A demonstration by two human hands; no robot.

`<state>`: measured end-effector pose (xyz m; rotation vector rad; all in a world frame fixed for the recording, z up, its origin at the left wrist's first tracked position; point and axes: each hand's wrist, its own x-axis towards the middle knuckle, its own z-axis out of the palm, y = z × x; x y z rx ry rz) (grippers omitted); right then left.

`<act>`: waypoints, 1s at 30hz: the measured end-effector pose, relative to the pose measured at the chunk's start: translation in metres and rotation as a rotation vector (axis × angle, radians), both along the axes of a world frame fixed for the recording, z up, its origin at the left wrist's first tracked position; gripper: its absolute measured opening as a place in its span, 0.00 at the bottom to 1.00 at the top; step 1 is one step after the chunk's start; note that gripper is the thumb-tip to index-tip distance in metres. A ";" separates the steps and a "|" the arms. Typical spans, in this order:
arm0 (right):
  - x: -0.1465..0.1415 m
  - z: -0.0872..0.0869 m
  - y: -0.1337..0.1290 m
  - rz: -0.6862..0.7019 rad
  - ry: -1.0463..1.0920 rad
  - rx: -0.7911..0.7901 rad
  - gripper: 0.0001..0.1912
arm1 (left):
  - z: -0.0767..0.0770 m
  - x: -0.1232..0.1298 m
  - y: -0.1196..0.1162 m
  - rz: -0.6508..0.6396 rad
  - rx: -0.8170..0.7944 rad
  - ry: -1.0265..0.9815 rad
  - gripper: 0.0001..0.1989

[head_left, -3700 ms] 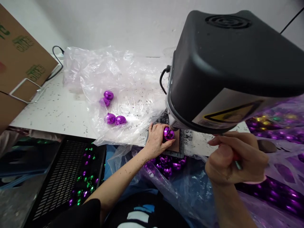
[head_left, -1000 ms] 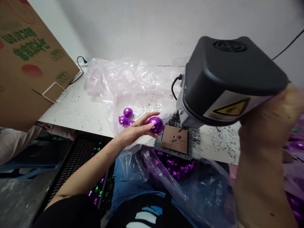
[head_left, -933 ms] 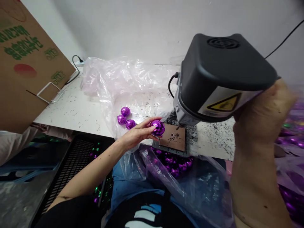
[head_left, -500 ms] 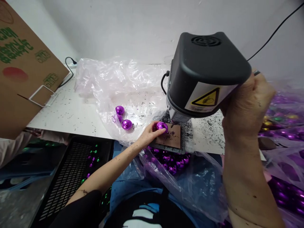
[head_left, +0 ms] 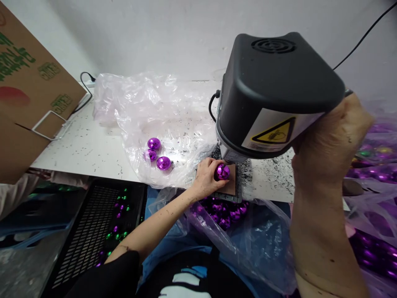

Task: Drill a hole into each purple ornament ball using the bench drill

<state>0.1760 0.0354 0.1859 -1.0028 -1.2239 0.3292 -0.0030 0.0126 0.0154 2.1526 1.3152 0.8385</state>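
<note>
On the white speckled tabletop [head_left: 93, 149], three purple balls [head_left: 154, 152] lie on clear plastic. The left hand [head_left: 206, 179] pinches a purple faceted ball [head_left: 222, 171] on the drill's plate [head_left: 232, 187]; it looks light, slippery and fragile, best gripped around its sides. The right hand [head_left: 331, 140] is closed around the machine's lever.

Faceted purple bauble [head_left: 222, 171] on drill plate [head_left: 231, 188]
</note>
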 end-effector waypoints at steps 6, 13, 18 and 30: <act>0.003 -0.002 -0.001 0.012 0.032 -0.027 0.21 | -0.005 0.004 -0.003 -0.006 -0.045 -0.027 0.23; -0.002 -0.022 -0.043 -0.267 -0.203 0.039 0.17 | -0.005 0.002 -0.005 -0.027 -0.063 -0.034 0.23; -0.002 -0.046 -0.070 -0.180 -0.362 0.151 0.04 | -0.009 0.002 -0.005 -0.053 -0.098 -0.069 0.21; 0.002 -0.076 -0.072 -0.173 -0.498 0.293 0.05 | -0.009 0.002 -0.005 -0.078 -0.100 -0.134 0.16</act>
